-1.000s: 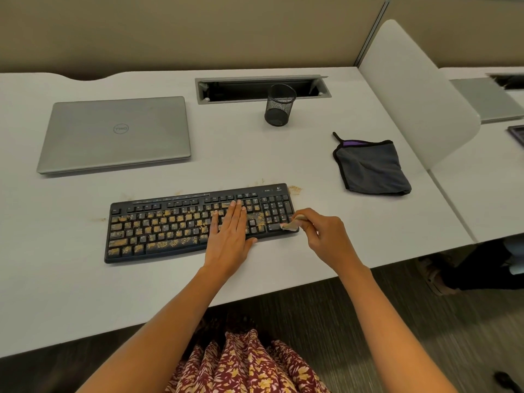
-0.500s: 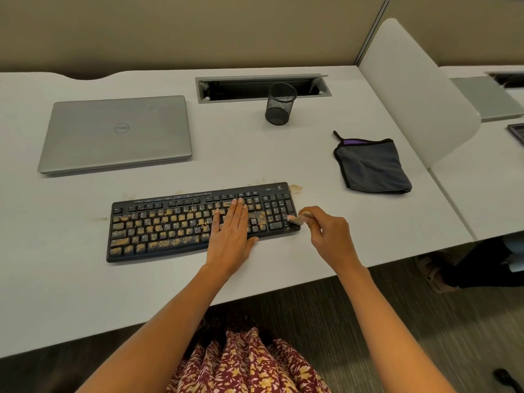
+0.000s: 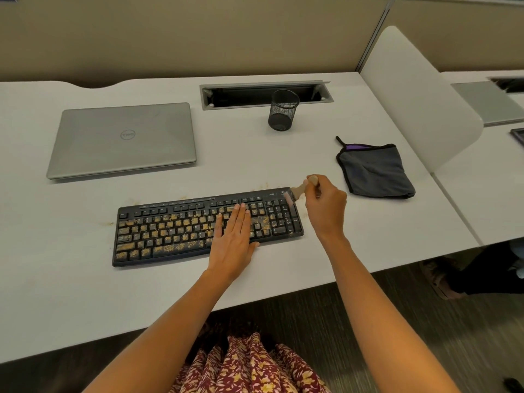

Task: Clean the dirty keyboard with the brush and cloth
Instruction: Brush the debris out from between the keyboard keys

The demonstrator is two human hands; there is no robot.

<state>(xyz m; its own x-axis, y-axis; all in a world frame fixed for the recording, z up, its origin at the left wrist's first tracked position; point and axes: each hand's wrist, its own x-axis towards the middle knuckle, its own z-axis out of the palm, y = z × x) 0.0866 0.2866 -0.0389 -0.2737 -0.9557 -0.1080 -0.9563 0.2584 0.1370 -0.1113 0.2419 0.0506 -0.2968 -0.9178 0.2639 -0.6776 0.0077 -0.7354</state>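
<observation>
Two hands reach out over the near edge of the desk (image 3: 85, 293). The left hand (image 3: 234, 239) lies flat, fingers straight and together, pressing on the keyboard (image 3: 170, 231) just right of its middle. The keyboard runs left to right across the person. Crumbs are thick on its left and middle keys, and the number pad looks mostly bare. The right hand (image 3: 326, 205), nearer that right end, is curled round the handle of the brush (image 3: 297, 191), whose blurred bristles appear to touch the far right corner. The dirt lies leftward of them, so strokes likely head that way. Farther right, well apart, the folded cloth (image 3: 374, 171) lies untouched.
</observation>
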